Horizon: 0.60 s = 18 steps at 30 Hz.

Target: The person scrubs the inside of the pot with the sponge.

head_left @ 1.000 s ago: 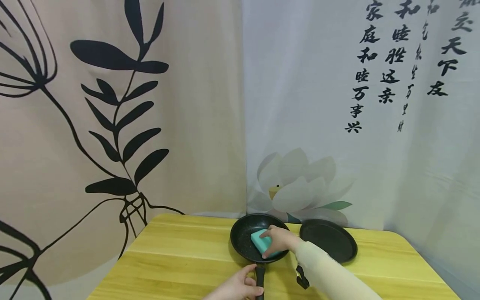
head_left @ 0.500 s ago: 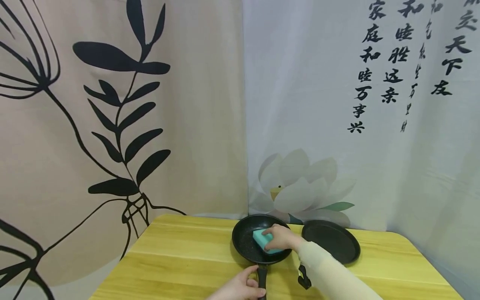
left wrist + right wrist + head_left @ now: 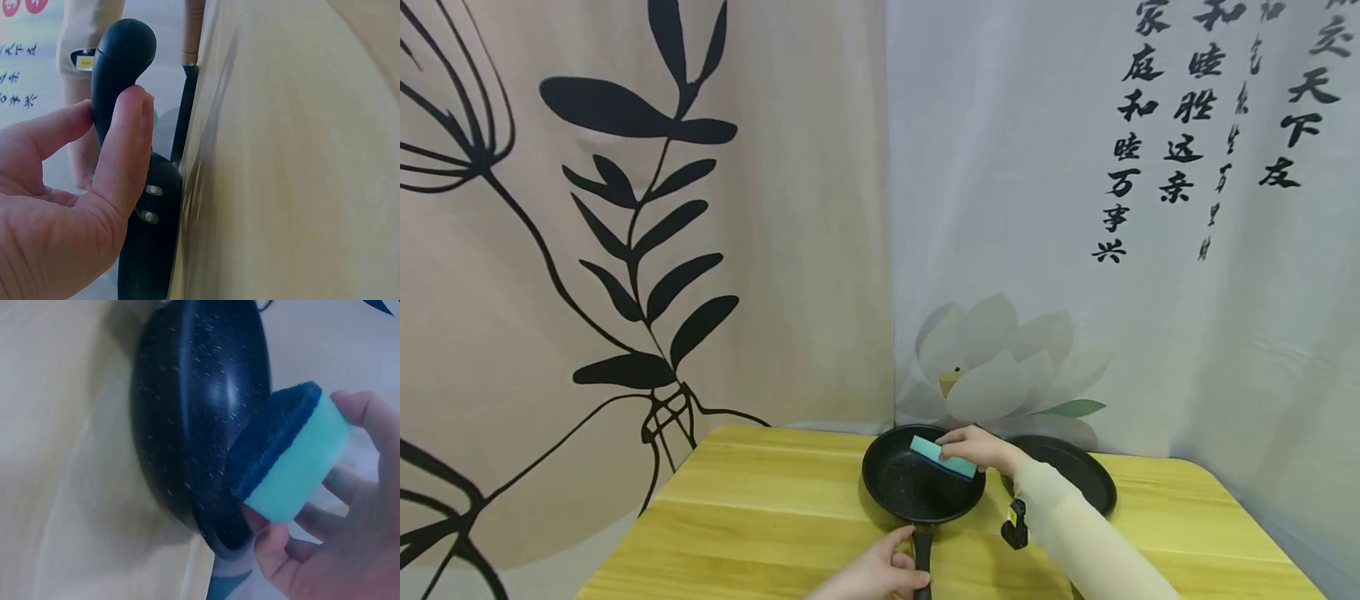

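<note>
A black speckled frying pan (image 3: pixel 906 492) sits on the wooden table with its handle pointing toward me. My left hand (image 3: pixel 880 571) grips that handle (image 3: pixel 122 69) between thumb and fingers. Over the pan's far right part, my right hand (image 3: pixel 981 450) pinches a two-layer scrubbing sponge (image 3: pixel 942 457) by its edges. In the right wrist view, the sponge (image 3: pixel 309 459) shows a teal foam side and a dark scouring side. The dark side faces the tilted-looking pan (image 3: pixel 165 419); whether it touches the pan, I cannot tell.
A flat round black pan (image 3: pixel 1078 475) lies to the right, partly covered by my right sleeve (image 3: pixel 1075 521). Its brown handle (image 3: pixel 194 31) shows in the left wrist view. The yellow wooden table (image 3: pixel 775 500) ends at a printed curtain (image 3: pixel 812 250) behind.
My right hand has moved the sponge up and away toward the pan's far right rim, turning it from flat in the pan to tipped on edge. My left hand keeps hold of the handle.
</note>
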Each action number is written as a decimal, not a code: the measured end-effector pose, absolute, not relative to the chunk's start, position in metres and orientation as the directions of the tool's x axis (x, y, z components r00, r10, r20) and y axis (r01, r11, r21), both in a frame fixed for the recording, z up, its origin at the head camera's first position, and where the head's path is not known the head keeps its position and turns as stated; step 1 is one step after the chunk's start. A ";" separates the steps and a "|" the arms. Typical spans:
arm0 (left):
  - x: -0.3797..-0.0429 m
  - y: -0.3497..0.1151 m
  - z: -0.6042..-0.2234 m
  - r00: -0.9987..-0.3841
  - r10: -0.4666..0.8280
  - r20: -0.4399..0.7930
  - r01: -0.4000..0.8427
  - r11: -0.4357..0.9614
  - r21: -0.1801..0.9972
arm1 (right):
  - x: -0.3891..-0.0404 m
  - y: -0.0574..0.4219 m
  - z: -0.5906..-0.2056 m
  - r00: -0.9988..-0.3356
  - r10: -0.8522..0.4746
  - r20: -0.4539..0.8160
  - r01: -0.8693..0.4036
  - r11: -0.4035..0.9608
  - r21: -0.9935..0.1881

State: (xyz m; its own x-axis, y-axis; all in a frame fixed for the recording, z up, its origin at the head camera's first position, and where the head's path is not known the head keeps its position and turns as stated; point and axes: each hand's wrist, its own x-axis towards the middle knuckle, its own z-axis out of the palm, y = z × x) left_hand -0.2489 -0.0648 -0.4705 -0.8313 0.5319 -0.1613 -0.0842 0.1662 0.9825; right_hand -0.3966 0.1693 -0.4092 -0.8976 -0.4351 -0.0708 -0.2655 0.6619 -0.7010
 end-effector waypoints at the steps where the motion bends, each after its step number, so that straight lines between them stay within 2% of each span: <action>1: -0.249 -0.065 -0.471 -0.833 0.530 -0.161 -0.083 0.167 0.982 | -0.397 0.172 -0.408 -0.898 -0.433 -0.073 -0.258 0.655 -0.711; 9: -0.247 -0.063 -0.474 -0.843 0.520 -0.135 -0.062 0.155 0.986 | -0.401 0.198 -0.398 -0.912 -0.402 -0.080 -0.195 0.597 -0.778; 18: -0.248 -0.063 -0.474 -0.840 0.526 -0.133 -0.074 0.132 0.989 | -0.398 0.228 -0.377 -0.936 -0.350 -0.038 -0.200 0.616 -0.762</action>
State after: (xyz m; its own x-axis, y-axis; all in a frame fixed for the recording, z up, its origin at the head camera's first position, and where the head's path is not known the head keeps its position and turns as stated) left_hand -0.2476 -0.0630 -0.4744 -0.8401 0.5259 -0.1329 -0.0738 0.1319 0.9885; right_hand -0.3983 0.2283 -0.3769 -0.9360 -0.3499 -0.0377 -0.1995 0.6159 -0.7622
